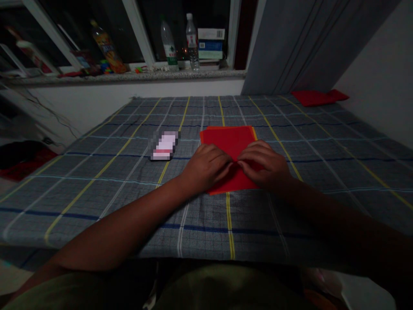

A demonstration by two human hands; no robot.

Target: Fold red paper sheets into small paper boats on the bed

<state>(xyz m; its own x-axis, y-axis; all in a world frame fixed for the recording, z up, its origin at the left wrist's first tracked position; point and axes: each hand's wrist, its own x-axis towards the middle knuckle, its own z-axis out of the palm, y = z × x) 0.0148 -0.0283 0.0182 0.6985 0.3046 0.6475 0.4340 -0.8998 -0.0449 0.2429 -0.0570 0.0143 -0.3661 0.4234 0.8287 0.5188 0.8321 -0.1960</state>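
Red sheets of paper (226, 140) lie stacked flat on the bed-like surface in front of me, with orange edges showing along the top and right side. Over the middle of the stack, my left hand (208, 165) is closed, thumb and fingers pinched together. My right hand (266, 163) meets it from the other side in a similar pinch, the fingertips of both almost touching. A small bit of red paper seems to be between the fingertips; the fingers hide most of it. Dark shadow falls on the stack beneath both hands.
A phone (164, 146) with a blurred screen lies left of the paper on the checked cloth (129, 189). A red packet-like item (319, 97) sits at the far right corner. Bottles (192, 43) and stacked boxes (211, 45) stand on the windowsill (155, 76) behind.
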